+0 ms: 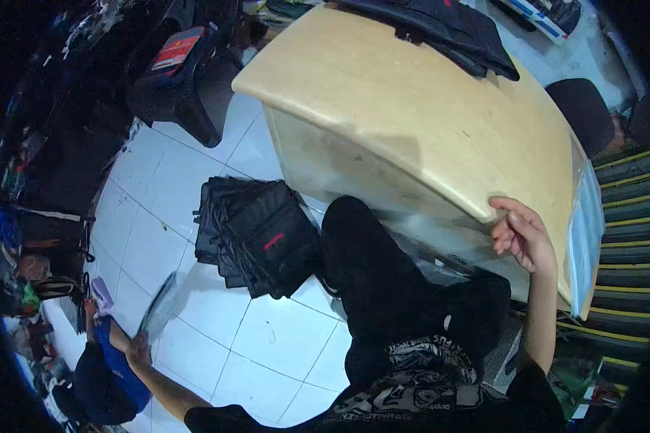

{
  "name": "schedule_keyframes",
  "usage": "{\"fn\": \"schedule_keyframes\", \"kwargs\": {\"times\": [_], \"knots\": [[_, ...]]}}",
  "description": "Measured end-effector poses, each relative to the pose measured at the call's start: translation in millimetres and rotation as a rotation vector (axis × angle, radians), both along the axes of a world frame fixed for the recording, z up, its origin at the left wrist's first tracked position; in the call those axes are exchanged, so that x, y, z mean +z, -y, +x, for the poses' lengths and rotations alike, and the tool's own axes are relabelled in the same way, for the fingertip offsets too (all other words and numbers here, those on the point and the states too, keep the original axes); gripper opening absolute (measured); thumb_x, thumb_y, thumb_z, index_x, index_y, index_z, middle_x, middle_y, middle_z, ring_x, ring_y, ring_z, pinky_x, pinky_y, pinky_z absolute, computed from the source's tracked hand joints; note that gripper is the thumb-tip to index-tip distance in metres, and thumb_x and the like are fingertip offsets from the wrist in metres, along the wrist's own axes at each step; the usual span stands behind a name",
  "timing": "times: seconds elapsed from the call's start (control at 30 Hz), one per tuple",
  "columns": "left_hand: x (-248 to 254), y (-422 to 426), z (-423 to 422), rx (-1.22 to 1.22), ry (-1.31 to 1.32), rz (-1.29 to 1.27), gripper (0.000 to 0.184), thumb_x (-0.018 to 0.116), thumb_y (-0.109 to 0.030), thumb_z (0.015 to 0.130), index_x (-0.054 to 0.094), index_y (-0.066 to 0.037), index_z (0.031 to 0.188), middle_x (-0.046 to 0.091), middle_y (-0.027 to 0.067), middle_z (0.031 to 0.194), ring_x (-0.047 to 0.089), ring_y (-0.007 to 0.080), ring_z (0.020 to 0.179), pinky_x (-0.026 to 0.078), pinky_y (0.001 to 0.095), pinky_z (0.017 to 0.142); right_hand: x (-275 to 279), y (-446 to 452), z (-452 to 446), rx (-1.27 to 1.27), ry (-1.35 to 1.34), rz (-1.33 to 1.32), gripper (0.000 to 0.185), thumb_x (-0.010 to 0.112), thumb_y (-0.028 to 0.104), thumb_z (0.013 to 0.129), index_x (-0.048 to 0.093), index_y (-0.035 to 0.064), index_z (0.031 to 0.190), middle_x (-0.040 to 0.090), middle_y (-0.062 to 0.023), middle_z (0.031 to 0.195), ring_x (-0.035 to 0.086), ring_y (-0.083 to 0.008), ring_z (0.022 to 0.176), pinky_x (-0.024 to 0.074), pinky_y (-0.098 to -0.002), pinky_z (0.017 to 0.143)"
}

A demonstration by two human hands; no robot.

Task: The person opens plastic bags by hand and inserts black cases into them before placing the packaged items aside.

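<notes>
My left hand reaches out to the far left, low over the tiled floor. Its fingers are closed on a thin, greyish see-through plastic sheet, seen nearly edge-on; whether it is a bag cannot be told. By the table's front edge is my right hand, fingers loosely bent and apart, nothing visible in them. A stack of flat black bags with small red lettering lies on the floor beside my knee. More black bags rest on the far side of the pale wooden table.
A person in blue is close to my left hand. A black chair with a red and white packet on it stands at upper left. Yellow-edged dark slats are at right, with a blue-white sheet along the table's side.
</notes>
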State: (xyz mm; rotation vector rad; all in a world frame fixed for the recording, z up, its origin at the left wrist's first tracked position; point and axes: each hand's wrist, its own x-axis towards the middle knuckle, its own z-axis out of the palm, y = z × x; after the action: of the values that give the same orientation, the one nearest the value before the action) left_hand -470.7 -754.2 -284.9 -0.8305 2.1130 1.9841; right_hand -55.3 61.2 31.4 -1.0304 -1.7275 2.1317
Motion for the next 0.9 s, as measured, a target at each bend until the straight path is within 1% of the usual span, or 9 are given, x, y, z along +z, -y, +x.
{"fn": "schedule_keyframes", "kwargs": {"times": [0.23, 0.43, 0.5, 0.53, 0.63, 0.73, 0.8, 0.87, 0.9], "knots": [[-49, -74, 33, -0.117, 0.117, -0.738, 0.036, 0.058, -0.012, 0.089, 0.053, 0.005, 0.12, 0.055, 0.0232, 0.123, 0.055, 0.0324, 0.111, 0.044, 0.042, 0.097, 0, 5, -2, -0.07, 0.047, 0.001, 0.033, 0.045, 0.017, 0.1, 0.05, -0.0053, 0.124, 0.067, -0.0149, 0.079, 0.068, -0.0188, 0.065, 0.0561, -0.0261, 0.055], [-85, -136, 76, -0.265, 0.229, -1.031, 0.032, 0.059, -0.013, 0.088, 0.056, 0.005, 0.114, 0.058, 0.0226, 0.116, 0.058, 0.0324, 0.105, 0.046, 0.0401, 0.092, 1, 12, 0, -0.069, 0.08, 0.069, 0.032, 0.047, 0.013, 0.099, 0.051, -0.0049, 0.125, 0.067, -0.0138, 0.082, 0.068, -0.0182, 0.07, 0.0572, -0.0269, 0.062], [-95, -153, 85, -0.289, 0.247, -1.096, 0.03, 0.059, -0.014, 0.088, 0.057, 0.005, 0.112, 0.06, 0.0224, 0.114, 0.059, 0.0324, 0.103, 0.046, 0.0394, 0.09, 5, 19, 0, -0.083, 0.115, 0.113, 0.031, 0.048, 0.012, 0.098, 0.052, -0.0049, 0.124, 0.067, -0.013, 0.083, 0.068, -0.0178, 0.071, 0.0575, -0.0271, 0.065], [-98, -162, 89, -0.305, 0.249, -1.125, 0.03, 0.059, -0.014, 0.088, 0.058, 0.005, 0.111, 0.06, 0.0223, 0.113, 0.059, 0.0323, 0.102, 0.047, 0.0391, 0.09, 3, 19, 4, -0.07, 0.058, 0.088, 0.031, 0.05, 0.012, 0.097, 0.054, -0.0044, 0.123, 0.067, -0.0119, 0.085, 0.067, -0.0173, 0.072, 0.0573, -0.0266, 0.066], [-97, -190, 98, -0.323, 0.228, -1.195, 0.028, 0.06, -0.015, 0.088, 0.059, 0.005, 0.108, 0.062, 0.0221, 0.11, 0.061, 0.0323, 0.099, 0.047, 0.0381, 0.087, 3, 21, 16, -0.076, 0.015, 0.077, 0.032, 0.052, 0.013, 0.097, 0.054, -0.0034, 0.124, 0.067, -0.0103, 0.083, 0.067, -0.0158, 0.07, 0.0562, -0.0254, 0.065], [-86, -223, 108, -0.293, 0.143, -1.215, 0.027, 0.06, -0.015, 0.087, 0.061, 0.005, 0.105, 0.064, 0.0218, 0.106, 0.062, 0.0323, 0.096, 0.048, 0.0372, 0.085, 7, 18, 41, -0.181, -0.053, 0.098, 0.031, 0.054, 0.016, 0.096, 0.057, -0.0026, 0.121, 0.066, -0.0079, 0.081, 0.064, -0.0124, 0.066, 0.0528, -0.0225, 0.061], [-72, -253, 114, -0.294, 0.03, -1.165, 0.026, 0.06, -0.016, 0.087, 0.062, 0.005, 0.103, 0.065, 0.0216, 0.104, 0.063, 0.0323, 0.094, 0.049, 0.0365, 0.083, 13, 10, 73, -0.352, -0.02, 0.218, 0.029, 0.056, 0.017, 0.096, 0.059, -0.0023, 0.117, 0.066, -0.0068, 0.08, 0.062, -0.0103, 0.063, 0.0492, -0.0209, 0.057], [-53, -299, 122, -0.362, -0.131, -1.018, 0.025, 0.061, -0.016, 0.087, 0.063, 0.005, 0.101, 0.066, 0.0214, 0.102, 0.064, 0.0323, 0.092, 0.05, 0.0359, 0.081, 24, -5, 112, -0.548, 0.019, 0.351, 0.026, 0.058, 0.019, 0.095, 0.063, -0.0018, 0.11, 0.066, -0.0048, 0.08, 0.059, -0.0082, 0.061, 0.044, -0.0203, 0.055], [-36, -336, 127, -0.424, -0.211, -0.911, 0.025, 0.061, -0.016, 0.087, 0.064, 0.005, 0.1, 0.067, 0.0213, 0.101, 0.065, 0.0323, 0.09, 0.05, 0.0356, 0.08, 28, -17, 138, -0.662, 0.108, 0.563, 0.024, 0.06, 0.018, 0.094, 0.064, -0.0012, 0.107, 0.067, -0.0045, 0.08, 0.059, -0.0083, 0.063, 0.0428, -0.0218, 0.055]]}}
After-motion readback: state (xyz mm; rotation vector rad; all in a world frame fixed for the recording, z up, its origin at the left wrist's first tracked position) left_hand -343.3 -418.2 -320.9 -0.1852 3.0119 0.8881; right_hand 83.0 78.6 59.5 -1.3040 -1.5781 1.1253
